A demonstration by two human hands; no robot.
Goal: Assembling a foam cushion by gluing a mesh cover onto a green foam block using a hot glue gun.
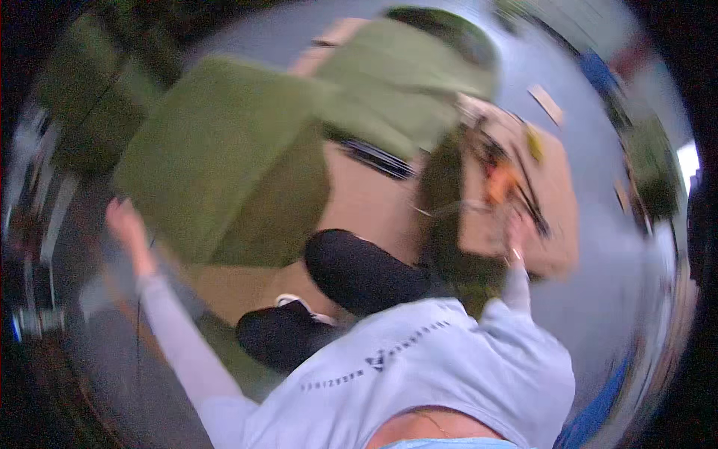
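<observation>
A large green fabric-covered block [224, 135], perhaps a piece of upholstered furniture, stands in front of me to the left. My left hand [127, 223] is at its lower left corner, and blur keeps me from seeing whether the fingers grip it. On the right, my right hand [517, 230] reaches over a tan-topped block [479, 232] with green sides. Close to its fingertips lie a blurred orange object [499, 184] and a long dark tool-like thing [531, 198]. Whether the right hand holds anything is smeared by motion.
Behind stands another green upholstered piece [404, 75]. A dark slatted strip [378, 159] lies by the tan board surface [366, 198] ahead of my legs. A yellow object [534, 144] is on the tan-topped block. A small pale board [546, 104] lies on the grey floor [606, 217].
</observation>
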